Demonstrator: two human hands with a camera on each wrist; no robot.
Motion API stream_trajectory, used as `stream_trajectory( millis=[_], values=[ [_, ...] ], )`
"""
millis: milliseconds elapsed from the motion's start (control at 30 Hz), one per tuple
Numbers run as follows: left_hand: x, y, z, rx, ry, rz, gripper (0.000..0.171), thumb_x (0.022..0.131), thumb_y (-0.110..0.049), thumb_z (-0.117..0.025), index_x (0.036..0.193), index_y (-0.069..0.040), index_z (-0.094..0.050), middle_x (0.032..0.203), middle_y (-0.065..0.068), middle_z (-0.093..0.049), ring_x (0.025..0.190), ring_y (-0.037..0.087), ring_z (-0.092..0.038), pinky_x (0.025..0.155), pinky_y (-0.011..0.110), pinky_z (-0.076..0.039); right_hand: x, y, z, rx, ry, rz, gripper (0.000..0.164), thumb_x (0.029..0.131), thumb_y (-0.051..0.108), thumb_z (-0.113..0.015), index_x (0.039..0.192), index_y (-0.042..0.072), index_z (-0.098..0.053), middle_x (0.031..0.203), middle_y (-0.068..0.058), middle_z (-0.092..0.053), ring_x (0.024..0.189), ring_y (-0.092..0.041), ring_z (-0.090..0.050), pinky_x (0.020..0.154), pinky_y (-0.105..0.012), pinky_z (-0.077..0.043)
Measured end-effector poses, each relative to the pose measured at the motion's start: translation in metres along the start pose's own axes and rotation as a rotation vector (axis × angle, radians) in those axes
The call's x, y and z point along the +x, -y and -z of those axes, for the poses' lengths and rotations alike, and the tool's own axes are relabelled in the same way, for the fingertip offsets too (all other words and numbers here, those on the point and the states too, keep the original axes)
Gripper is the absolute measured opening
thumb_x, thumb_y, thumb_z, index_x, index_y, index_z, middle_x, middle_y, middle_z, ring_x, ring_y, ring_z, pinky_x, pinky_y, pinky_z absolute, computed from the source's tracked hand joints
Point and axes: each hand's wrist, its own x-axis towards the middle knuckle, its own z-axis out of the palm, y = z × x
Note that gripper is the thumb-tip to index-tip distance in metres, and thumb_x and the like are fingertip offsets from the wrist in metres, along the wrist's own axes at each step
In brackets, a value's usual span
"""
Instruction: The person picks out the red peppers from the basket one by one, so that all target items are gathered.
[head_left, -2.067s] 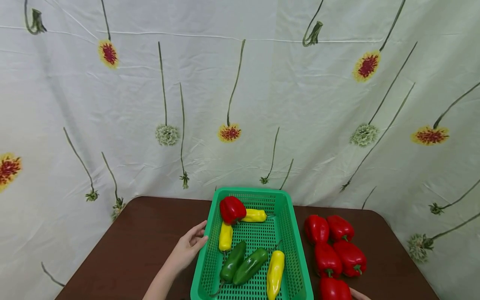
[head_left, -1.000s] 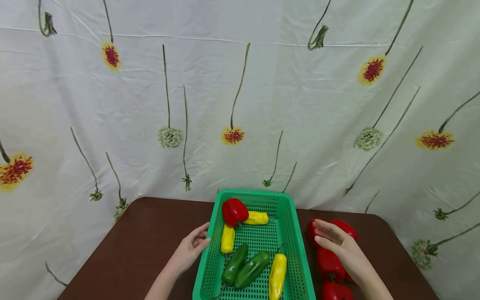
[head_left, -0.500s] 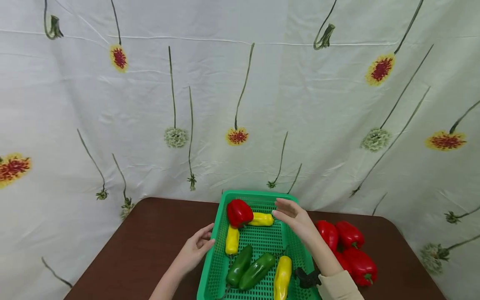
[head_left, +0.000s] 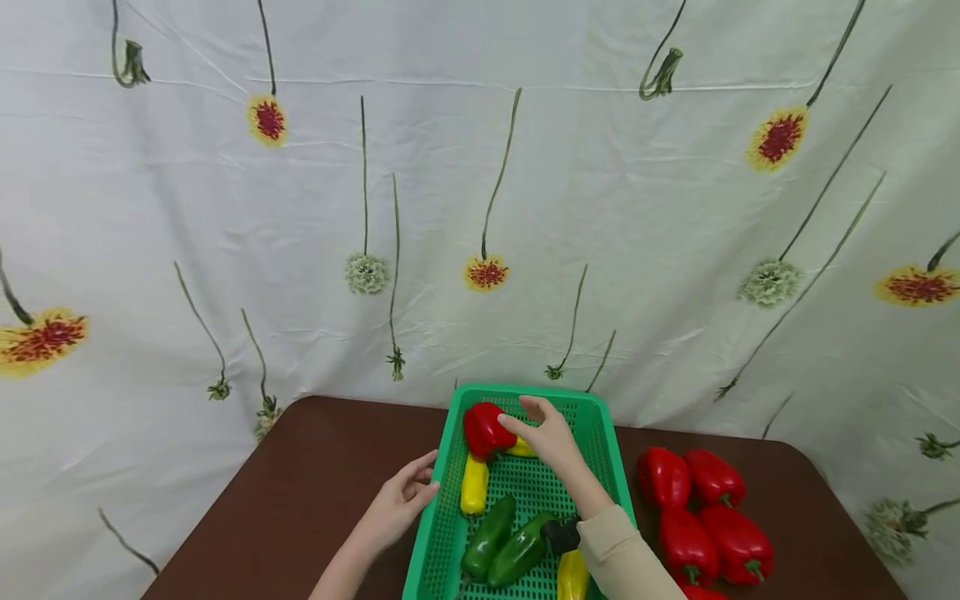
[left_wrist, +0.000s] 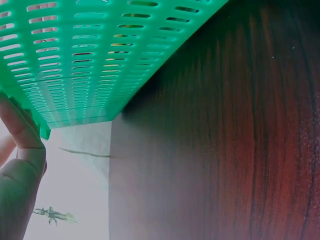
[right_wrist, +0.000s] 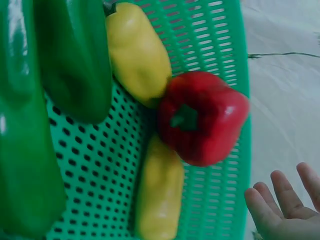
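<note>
A green plastic basket (head_left: 534,390) holds a red bell pepper (head_left: 483,430), a yellow pepper (head_left: 474,485) under it, another yellow one behind, two long green peppers (head_left: 491,529) and a yellow pepper (head_left: 572,577) nearer me. My left hand (head_left: 400,500) rests its fingertips at the basket's left rim, thumb spread from the fingers; the left wrist view shows the fingers (left_wrist: 22,127) at the rim. Over the basket's far half, my right hand (head_left: 552,440) is spread with nothing in it. Its thumb overlaps the red bell pepper in the head view; the right wrist view shows them apart.
Several red bell peppers (head_left: 686,542) lie clustered on the brown table (head_left: 330,467) to the basket's right. A white flowered cloth (head_left: 450,192) hangs right behind the table's far edge. My right wrist carries a black strap piece (head_left: 561,535).
My right hand has come from the red peppers on the right, leftward over the basket to near the red bell pepper inside. My left hand keeps its place at the rim; the view has shifted slightly.
</note>
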Motion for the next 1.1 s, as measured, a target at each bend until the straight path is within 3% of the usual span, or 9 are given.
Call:
stream_trajectory(
  millis=[467, 800, 1100],
  values=[
    [-0.001, 0.001, 0.001, -0.01, -0.003, -0.005, 0.059, 0.1, -0.022, -0.059, 0.149, 0.003, -0.037, 0.123, 0.021, -0.052, 0.093, 0.01, -0.059, 0.078, 0.022, -0.049, 0.014, -0.014, -0.036, -0.115, -0.067, -0.01, 0.067, 0.087, 0.038, -0.075, 0.137, -0.001, -0.052, 0.14, -0.022, -0.051, 0.124, -0.04, -0.051, 0.097, -0.053, -0.048],
    [-0.003, 0.0, 0.001, -0.018, 0.001, -0.031, 0.058, 0.101, -0.02, -0.057, 0.149, 0.005, -0.035, 0.122, 0.022, -0.052, 0.091, 0.006, -0.058, 0.078, 0.021, -0.049, 0.02, -0.022, -0.05, -0.164, -0.085, -0.035, 0.065, 0.085, 0.032, -0.076, 0.134, -0.004, -0.051, 0.131, -0.025, -0.053, 0.108, -0.037, -0.056, 0.083, -0.049, -0.055],
    [-0.002, -0.001, 0.0, -0.024, -0.006, -0.02, 0.058, 0.1, -0.019, -0.058, 0.149, 0.004, -0.036, 0.121, 0.021, -0.053, 0.09, 0.007, -0.058, 0.077, 0.021, -0.049, 0.022, -0.026, -0.054, -0.146, -0.116, -0.043, 0.064, 0.085, 0.028, -0.078, 0.133, -0.004, -0.052, 0.129, -0.024, -0.056, 0.107, -0.036, -0.057, 0.083, -0.049, -0.055]
  ],
)
